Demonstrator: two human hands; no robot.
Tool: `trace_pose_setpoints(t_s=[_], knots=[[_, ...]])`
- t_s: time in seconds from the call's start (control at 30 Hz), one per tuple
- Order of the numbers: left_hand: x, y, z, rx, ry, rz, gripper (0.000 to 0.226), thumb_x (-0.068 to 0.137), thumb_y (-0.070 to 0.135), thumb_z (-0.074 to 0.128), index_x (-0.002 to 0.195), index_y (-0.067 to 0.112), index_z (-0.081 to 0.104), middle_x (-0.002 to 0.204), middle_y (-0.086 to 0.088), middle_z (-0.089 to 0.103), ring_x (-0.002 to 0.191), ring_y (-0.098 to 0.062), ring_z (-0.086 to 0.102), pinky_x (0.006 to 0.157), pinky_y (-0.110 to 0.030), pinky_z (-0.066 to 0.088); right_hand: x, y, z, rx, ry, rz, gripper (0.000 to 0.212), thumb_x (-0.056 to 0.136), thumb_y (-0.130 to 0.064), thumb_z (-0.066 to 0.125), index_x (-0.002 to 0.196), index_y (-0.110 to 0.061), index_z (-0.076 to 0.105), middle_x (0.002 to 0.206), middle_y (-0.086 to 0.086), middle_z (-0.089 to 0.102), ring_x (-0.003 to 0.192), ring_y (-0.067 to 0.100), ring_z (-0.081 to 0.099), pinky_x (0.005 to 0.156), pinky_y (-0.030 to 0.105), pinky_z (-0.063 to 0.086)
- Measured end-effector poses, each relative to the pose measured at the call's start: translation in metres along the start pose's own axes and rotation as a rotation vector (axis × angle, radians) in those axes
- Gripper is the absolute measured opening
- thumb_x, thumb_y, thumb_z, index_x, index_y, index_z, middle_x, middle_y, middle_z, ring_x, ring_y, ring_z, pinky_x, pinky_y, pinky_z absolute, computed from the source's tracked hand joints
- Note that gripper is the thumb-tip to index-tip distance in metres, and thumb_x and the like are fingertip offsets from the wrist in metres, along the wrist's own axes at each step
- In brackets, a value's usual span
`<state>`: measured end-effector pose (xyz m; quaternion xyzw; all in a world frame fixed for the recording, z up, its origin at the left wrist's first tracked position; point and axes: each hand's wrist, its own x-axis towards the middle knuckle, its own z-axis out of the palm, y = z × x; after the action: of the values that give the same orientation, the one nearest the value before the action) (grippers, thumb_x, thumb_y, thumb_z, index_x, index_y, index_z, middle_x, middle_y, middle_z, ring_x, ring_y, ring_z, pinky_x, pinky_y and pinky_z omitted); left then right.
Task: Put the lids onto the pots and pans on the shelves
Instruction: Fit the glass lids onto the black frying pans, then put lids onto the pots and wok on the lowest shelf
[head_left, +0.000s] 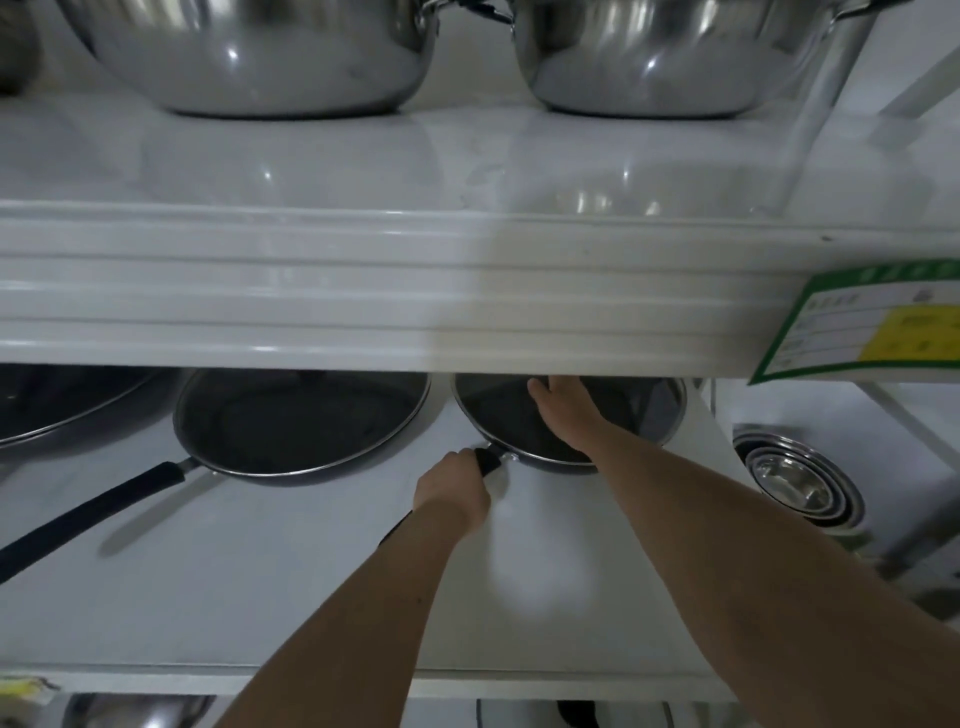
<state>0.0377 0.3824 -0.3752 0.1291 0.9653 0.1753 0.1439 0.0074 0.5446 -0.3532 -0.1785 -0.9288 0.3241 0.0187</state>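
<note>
On the middle shelf (270, 597) stand two black frying pans with steel rims. My left hand (454, 486) is shut on the black handle of the right pan (493, 415). My right hand (563, 413) reaches under the upper shelf and rests on a glass lid (649, 410) lying over that pan; the fingers are partly hidden by the shelf edge. The middle pan (304, 421) sits to the left with its long black handle pointing front-left, and it seems to carry a glass lid too.
A larger dark wok (67, 405) sits at the far left of the same shelf. Two shiny steel pots (249, 57) (670, 57) stand on the upper shelf (363, 291). A green and yellow price label (862, 322) hangs at right. Stacked steel bowls (795, 478) lie on the neighbouring rack.
</note>
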Motion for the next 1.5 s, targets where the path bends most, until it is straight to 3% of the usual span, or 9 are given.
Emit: trace_pose_setpoints(t_s=[0.13, 0.23, 0.3, 0.4, 0.47, 0.9, 1.03, 1.13, 1.5], knots=[[0.001, 0.000, -0.001, 0.018, 0.001, 0.006, 0.040, 0.088, 0.004, 0.044, 0.128, 0.008, 0.050, 0.124, -0.012, 0.058, 0.113, -0.030, 0.058, 0.094, -0.037, 0.048, -0.005, -0.003, 0.003, 0.061, 0.040, -0.038, 0.049, 0.100, -0.024, 0.037, 0.142, 0.001, 0.032, 0.150, 0.019, 0.032, 0.140, 0.032, 0.030, 0.114, 0.037, 0.026], [0.002, 0.002, -0.003, 0.010, 0.027, 0.000, 0.037, 0.089, 0.012, 0.046, 0.126, 0.008, 0.050, 0.123, -0.013, 0.056, 0.113, -0.032, 0.056, 0.095, -0.040, 0.047, -0.018, -0.012, 0.014, 0.165, 0.146, -0.097, 0.053, 0.099, -0.020, 0.040, 0.146, -0.004, 0.023, 0.153, 0.016, 0.026, 0.136, 0.029, 0.035, 0.102, 0.032, 0.036], [0.000, 0.000, -0.003, -0.006, 0.115, -0.008, 0.042, 0.091, 0.020, 0.046, 0.132, 0.009, 0.044, 0.131, -0.013, 0.051, 0.121, -0.032, 0.050, 0.102, -0.044, 0.043, -0.034, -0.024, 0.026, 0.233, 0.226, -0.149, 0.056, 0.099, -0.019, 0.039, 0.150, -0.009, 0.016, 0.156, 0.012, 0.020, 0.132, 0.026, 0.040, 0.091, 0.021, 0.035], [-0.011, -0.009, -0.007, -0.138, 0.309, 0.004, 0.052, 0.096, 0.025, 0.041, 0.145, 0.011, 0.032, 0.147, -0.010, 0.040, 0.135, -0.029, 0.038, 0.112, -0.044, 0.033, -0.060, -0.046, 0.047, 0.334, 0.264, -0.158, 0.059, 0.100, -0.023, 0.037, 0.152, -0.013, 0.011, 0.161, 0.007, 0.010, 0.143, 0.024, 0.028, 0.102, 0.021, 0.028], [-0.023, -0.022, -0.014, -0.237, 0.397, 0.016, 0.052, 0.097, 0.023, 0.039, 0.147, 0.013, 0.031, 0.149, -0.008, 0.039, 0.137, -0.027, 0.037, 0.113, -0.042, 0.033, -0.077, -0.063, 0.060, 0.400, 0.247, -0.138, 0.058, 0.100, -0.023, 0.037, 0.152, -0.013, 0.013, 0.161, 0.006, 0.010, 0.145, 0.023, 0.024, 0.111, 0.028, 0.026], [-0.135, -0.228, -0.104, -0.366, 0.583, -0.064, 0.037, 0.099, 0.031, 0.033, 0.131, 0.017, 0.046, 0.120, -0.009, 0.066, 0.108, -0.033, 0.062, 0.081, -0.037, 0.047, -0.205, -0.242, 0.203, 0.564, 0.176, -0.212, 0.050, 0.100, -0.023, 0.037, 0.148, -0.012, 0.026, 0.153, 0.008, 0.027, 0.138, 0.020, 0.034, 0.098, 0.017, 0.025], [-0.169, -0.298, -0.124, -0.373, 0.584, -0.117, 0.034, 0.100, 0.028, 0.031, 0.125, 0.013, 0.049, 0.110, -0.013, 0.069, 0.100, -0.036, 0.062, 0.077, -0.034, 0.043, -0.240, -0.299, 0.252, 0.613, 0.175, -0.178, 0.042, 0.100, -0.018, 0.036, 0.141, -0.010, 0.040, 0.141, 0.011, 0.044, 0.126, 0.021, 0.046, 0.096, 0.015, 0.029], [-0.183, -0.341, -0.121, -0.431, 0.580, -0.186, 0.033, 0.100, 0.027, 0.031, 0.111, 0.008, 0.056, 0.100, -0.015, 0.070, 0.092, -0.037, 0.063, 0.073, -0.036, 0.045, -0.265, -0.324, 0.288, 0.672, 0.117, -0.107, 0.033, 0.099, -0.016, 0.035, 0.115, -0.006, 0.061, 0.108, 0.010, 0.065, 0.104, 0.026, 0.059, 0.097, 0.036, 0.046], [-0.193, -0.445, -0.049, -0.458, 0.508, -0.347, 0.030, 0.099, 0.026, 0.035, 0.080, 0.009, 0.049, 0.083, -0.019, 0.065, 0.083, -0.037, 0.060, 0.064, -0.036, 0.039, -0.296, -0.311, 0.411, 0.630, -0.083, 0.016, 0.028, 0.095, -0.010, 0.041, 0.077, -0.005, 0.062, 0.068, 0.003, 0.055, 0.074, 0.021, 0.048, 0.064, 0.027, 0.033]])
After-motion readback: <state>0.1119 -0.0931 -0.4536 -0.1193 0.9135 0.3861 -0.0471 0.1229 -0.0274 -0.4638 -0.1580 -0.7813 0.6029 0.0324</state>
